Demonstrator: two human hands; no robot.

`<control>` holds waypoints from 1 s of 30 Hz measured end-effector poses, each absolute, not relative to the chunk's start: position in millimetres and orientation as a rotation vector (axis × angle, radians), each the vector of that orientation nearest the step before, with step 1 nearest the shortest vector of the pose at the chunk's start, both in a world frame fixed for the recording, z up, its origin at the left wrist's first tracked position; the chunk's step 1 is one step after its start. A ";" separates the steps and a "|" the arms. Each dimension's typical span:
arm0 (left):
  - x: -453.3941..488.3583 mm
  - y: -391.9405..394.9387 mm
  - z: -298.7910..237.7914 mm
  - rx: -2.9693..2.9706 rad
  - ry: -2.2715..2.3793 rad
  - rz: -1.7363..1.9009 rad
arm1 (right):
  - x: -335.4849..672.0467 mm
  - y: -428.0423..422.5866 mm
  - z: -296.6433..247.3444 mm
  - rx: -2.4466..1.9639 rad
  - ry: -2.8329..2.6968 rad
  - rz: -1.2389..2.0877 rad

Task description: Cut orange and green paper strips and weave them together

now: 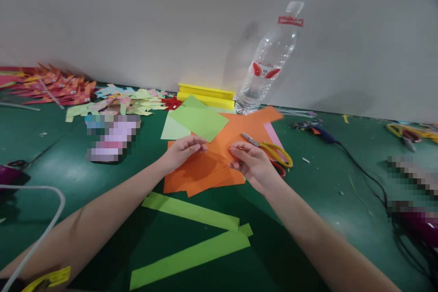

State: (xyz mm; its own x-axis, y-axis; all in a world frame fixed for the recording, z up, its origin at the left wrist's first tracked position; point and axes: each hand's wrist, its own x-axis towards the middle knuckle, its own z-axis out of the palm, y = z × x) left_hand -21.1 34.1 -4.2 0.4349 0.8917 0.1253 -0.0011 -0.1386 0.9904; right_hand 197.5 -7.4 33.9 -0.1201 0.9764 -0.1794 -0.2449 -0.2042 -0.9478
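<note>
Held left hand [186, 151] and right hand [253, 163] half-curled over orange paper [201, 177] on the table [171, 235], could not tell whether pinching anything, and risked knocking the scissors [272, 148] just beside the right hand or skewing loose sheets through a careless sweep.

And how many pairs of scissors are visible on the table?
2: one pair of scissors beside the right hand; another pair farther right, near the picture's edge. More may be hidden.

Clear plastic btl [273, 52] w/ red-white label [265, 71], nr gray wall [153, 23]
</note>
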 end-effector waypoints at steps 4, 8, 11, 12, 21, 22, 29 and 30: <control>-18.5 32.4 -1.7 1.701 0.830 0.832 | 195.8 -3.0 11.2 -1.173 -1.215 1.175; -15.3 30.3 -3.2 1.700 0.771 0.786 | 200.7 -5.5 3.6 -1.276 -1.440 0.876; -14.9 29.9 -3.0 1.668 0.710 0.810 | 203.8 -5.9 6.4 -1.282 -1.522 0.772; -15.3 29.8 -2.2 1.687 0.720 0.808 | 204.3 -5.8 6.9 -1.285 -1.522 0.775; -18.5 27.2 3.0 1.820 0.906 0.749 | 204.5 -6.0 -0.6 -1.322 -1.553 0.872; -18.3 26.8 3.0 1.835 0.921 0.760 | 204.3 -5.9 -0.9 -1.321 -1.544 0.877; -17.3 25.0 5.3 1.744 0.921 0.826 | 203.7 -6.4 -0.7 -1.316 -1.509 0.982; -17.4 25.2 6.0 1.712 0.898 0.828 | 203.7 -6.7 -0.8 -1.310 -1.515 0.987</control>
